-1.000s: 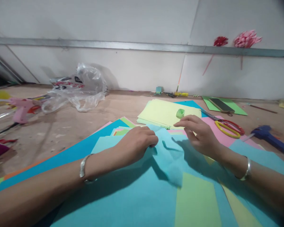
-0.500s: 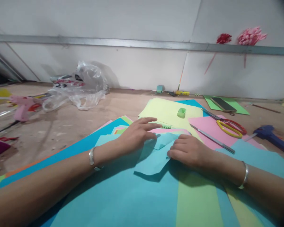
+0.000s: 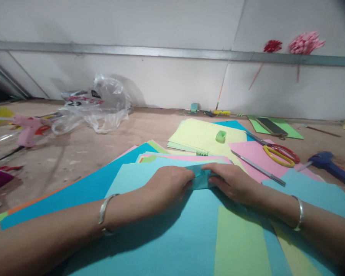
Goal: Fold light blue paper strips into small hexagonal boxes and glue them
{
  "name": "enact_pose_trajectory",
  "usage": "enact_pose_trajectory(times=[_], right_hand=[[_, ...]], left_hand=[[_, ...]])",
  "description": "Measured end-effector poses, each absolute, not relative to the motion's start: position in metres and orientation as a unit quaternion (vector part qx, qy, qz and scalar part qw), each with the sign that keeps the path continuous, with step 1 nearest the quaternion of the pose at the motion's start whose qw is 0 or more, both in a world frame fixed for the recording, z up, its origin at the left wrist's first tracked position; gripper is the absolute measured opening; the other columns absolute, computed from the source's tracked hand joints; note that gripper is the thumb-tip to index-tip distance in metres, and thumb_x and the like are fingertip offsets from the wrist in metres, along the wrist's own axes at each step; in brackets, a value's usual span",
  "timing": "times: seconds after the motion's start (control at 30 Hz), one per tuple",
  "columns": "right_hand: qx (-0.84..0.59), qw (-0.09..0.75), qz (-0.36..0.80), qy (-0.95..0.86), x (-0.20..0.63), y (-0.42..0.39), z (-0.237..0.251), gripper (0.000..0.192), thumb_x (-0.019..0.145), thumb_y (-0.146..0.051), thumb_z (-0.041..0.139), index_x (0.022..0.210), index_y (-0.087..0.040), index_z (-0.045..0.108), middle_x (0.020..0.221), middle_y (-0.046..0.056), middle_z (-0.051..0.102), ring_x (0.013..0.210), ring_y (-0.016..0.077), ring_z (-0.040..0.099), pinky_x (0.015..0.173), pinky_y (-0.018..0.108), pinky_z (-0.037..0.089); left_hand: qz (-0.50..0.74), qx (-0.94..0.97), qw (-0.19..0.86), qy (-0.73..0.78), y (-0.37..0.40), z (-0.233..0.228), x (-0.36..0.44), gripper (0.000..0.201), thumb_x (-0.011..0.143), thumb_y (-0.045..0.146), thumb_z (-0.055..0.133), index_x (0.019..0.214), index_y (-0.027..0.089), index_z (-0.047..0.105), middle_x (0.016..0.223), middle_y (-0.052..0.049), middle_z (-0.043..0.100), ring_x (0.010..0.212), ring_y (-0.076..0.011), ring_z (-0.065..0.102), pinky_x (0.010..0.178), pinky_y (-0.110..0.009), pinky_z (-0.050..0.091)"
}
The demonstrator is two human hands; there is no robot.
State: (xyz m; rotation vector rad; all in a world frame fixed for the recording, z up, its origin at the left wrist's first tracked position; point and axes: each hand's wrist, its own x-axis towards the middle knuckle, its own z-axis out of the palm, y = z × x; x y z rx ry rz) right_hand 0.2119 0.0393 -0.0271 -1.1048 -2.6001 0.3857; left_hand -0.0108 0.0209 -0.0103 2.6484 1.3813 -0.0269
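A small piece of light blue paper (image 3: 200,181), folded into a narrow strip, is held between my two hands. My left hand (image 3: 168,188) has its fingers closed on the paper's left end. At the right end, my right hand (image 3: 232,182) grips it between thumb and fingers. The fingers partly cover both ends, so the folds there are hidden. Beneath my hands lies a large light blue sheet (image 3: 149,237), on top of several coloured sheets. A small green folded paper piece (image 3: 220,136) rests on a pale yellow sheet (image 3: 194,132) beyond my hands.
Scissors (image 3: 278,153) with red and yellow handles and a grey pen-like tool (image 3: 257,168) lie to the right. A blue glue gun (image 3: 330,165) is farther right, near a phone (image 3: 271,125). On the left are a pink glue gun (image 3: 30,128) and a plastic bag (image 3: 103,105).
My left hand has come down and closed on the light blue paper. The paper's near flap has been brought up, making a narrower strip. My right hand has shifted its grip slightly.
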Motion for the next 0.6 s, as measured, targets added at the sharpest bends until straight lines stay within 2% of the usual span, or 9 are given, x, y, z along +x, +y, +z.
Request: enact_pose_trajectory(times=[0.07,0.17,0.27,0.4,0.6], right_hand=[[-0.447,0.112,0.138,-0.876,0.214,0.041,-0.024,0.031,0.092,-0.025,0.051,0.12,-0.017,0.059,0.113,0.012,0.07,0.099,0.0254,0.065,0.08,0.035,0.046],[-0.511,0.038,0.14,-0.847,0.214,0.041,-0.018,0.029,0.09,-0.029,0.056,0.116,-0.018,0.06,0.096,0.009,0.071,0.085,0.0238,0.064,0.068,0.03,0.043],[-0.532,-0.005,0.131,-0.837,0.21,0.037,-0.01,0.023,0.089,-0.029,0.057,0.11,-0.02,0.061,0.09,0.006,0.069,0.081,0.0226,0.063,0.065,0.029,0.04],[-0.533,-0.023,0.134,-0.835,0.207,0.035,-0.001,0.02,0.087,-0.032,0.062,0.103,-0.021,0.061,0.095,0.006,0.069,0.085,0.023,0.063,0.066,0.028,0.039],[-0.53,-0.027,0.176,-0.829,0.222,0.046,-0.001,0.018,0.079,-0.032,0.069,0.09,-0.022,0.06,0.083,0.001,0.065,0.074,0.0183,0.06,0.058,0.025,0.037]], left_hand=[[0.007,0.867,0.121,0.483,0.026,-0.011,-0.012,0.024,0.09,0.018,0.045,0.105,0.019,0.064,0.092,-0.008,0.073,0.081,-0.0242,0.066,0.065,-0.031,0.042],[0.031,0.854,0.153,0.497,0.027,-0.012,-0.014,0.032,0.092,0.022,0.044,0.123,0.018,0.053,0.093,-0.009,0.072,0.084,-0.0251,0.066,0.068,-0.032,0.044],[0.015,0.845,0.153,0.513,0.024,-0.013,-0.012,0.031,0.093,0.031,0.049,0.121,0.017,0.051,0.092,-0.01,0.072,0.086,-0.0266,0.066,0.07,-0.033,0.045],[-0.012,0.834,0.129,0.537,0.021,-0.012,-0.005,0.031,0.091,0.037,0.056,0.115,0.017,0.052,0.098,-0.012,0.072,0.09,-0.0291,0.067,0.071,-0.034,0.046],[-0.017,0.837,0.112,0.535,0.024,-0.01,-0.009,0.033,0.089,0.041,0.06,0.109,0.017,0.049,0.089,-0.01,0.07,0.08,-0.0272,0.066,0.06,-0.03,0.039]])
